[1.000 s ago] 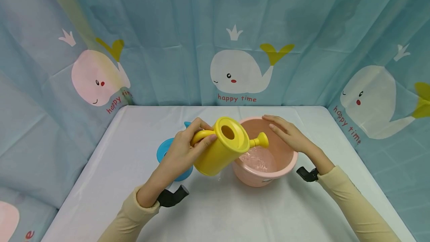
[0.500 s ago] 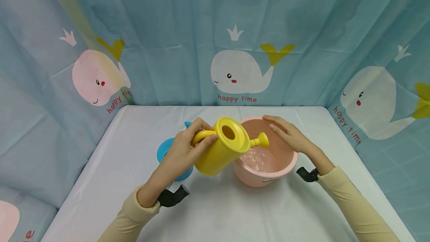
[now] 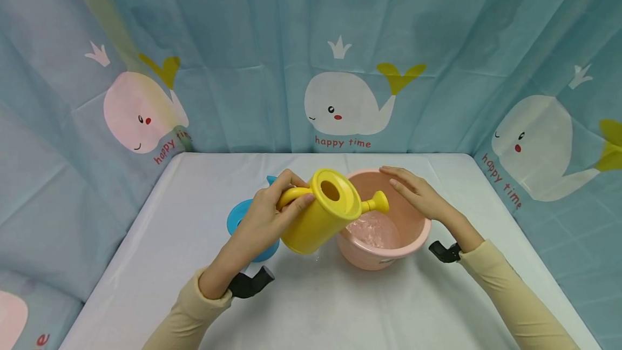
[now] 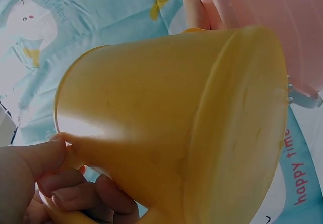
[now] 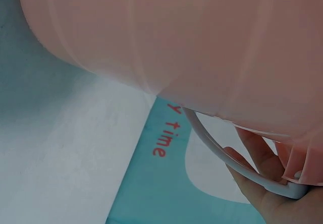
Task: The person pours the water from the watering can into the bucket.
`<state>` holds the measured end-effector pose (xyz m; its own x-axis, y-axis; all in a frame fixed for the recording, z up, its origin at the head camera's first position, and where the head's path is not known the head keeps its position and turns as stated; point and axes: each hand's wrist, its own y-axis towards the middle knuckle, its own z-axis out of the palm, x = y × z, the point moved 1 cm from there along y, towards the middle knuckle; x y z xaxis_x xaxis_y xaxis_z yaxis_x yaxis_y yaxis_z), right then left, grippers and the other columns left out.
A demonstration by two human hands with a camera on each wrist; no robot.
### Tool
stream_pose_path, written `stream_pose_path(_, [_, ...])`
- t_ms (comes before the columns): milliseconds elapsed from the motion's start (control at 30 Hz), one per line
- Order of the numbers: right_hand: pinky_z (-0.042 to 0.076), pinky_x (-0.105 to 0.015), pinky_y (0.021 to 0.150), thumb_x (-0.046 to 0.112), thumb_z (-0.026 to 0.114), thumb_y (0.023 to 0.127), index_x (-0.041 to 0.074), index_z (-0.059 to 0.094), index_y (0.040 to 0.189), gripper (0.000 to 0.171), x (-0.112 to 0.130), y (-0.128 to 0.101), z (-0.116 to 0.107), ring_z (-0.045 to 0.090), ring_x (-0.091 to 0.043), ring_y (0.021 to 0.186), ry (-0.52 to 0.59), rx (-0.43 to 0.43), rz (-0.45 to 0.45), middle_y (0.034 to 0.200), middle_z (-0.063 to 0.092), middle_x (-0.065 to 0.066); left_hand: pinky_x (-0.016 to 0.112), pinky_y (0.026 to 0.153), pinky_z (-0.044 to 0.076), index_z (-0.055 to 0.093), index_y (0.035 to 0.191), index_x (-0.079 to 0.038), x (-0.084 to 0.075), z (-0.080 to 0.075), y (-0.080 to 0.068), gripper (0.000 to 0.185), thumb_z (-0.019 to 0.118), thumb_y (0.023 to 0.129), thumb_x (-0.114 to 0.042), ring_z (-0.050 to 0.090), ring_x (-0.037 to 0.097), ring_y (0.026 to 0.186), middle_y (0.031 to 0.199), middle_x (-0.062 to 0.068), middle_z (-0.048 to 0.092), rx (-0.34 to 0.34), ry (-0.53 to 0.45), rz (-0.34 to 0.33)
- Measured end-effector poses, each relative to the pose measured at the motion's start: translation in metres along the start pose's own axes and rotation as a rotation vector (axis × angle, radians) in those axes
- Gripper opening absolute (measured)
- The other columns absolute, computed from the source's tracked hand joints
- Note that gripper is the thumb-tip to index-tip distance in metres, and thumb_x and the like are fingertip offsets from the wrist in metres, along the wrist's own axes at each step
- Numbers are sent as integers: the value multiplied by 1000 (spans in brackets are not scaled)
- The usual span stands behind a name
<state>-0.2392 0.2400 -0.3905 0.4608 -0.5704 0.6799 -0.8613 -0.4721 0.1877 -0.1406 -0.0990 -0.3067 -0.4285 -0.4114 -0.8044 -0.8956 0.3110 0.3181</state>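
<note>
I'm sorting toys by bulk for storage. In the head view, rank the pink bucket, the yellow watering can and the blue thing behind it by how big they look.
1. pink bucket
2. yellow watering can, slightly smaller, though it is held nearer the camera, so the gap is unsure
3. blue thing, mostly hidden behind the left hand, so its true size is unclear

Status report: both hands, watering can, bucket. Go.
Left hand grips yellow watering can handle, spout tilted over pink bucket. Right hand rests on bucket rim. Nothing obstructing.

Only the water [image 3: 373, 229] in the pink bucket [image 3: 417, 231] ripples differently; nothing else has moved
</note>
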Motion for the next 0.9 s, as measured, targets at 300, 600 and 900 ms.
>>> stream_pose_path(300, [30, -55, 104, 26, 41, 100, 17, 41, 139, 40, 2, -1, 0, 33, -29, 134, 1, -1, 4, 144, 40, -6, 28, 62, 50, 52, 100, -22, -2, 1, 0, 18, 58, 90, -36, 56, 13, 71, 86, -5, 63, -7, 10, 9])
stream_pose_path(600, [31, -55, 104, 26, 41, 100, 18, 41, 139, 40, 0, 0, 0, 34, -29, 133, -4, 0, 1, 143, 40, -7, 28, 61, 51, 52, 100, -22, -3, 2, 1, 18, 57, 91, -36, 56, 13, 69, 85, -5, 62, -14, 10, 13])
stream_pose_path(900, [30, -55, 104, 27, 41, 100, 19, 41, 139, 40, -2, 0, 1, 34, -29, 133, -2, -1, -3, 143, 40, -6, 28, 59, 51, 53, 100, -23, -3, 4, 1, 20, 55, 91, -41, 56, 13, 67, 82, -5, 60, -16, 27, -7])
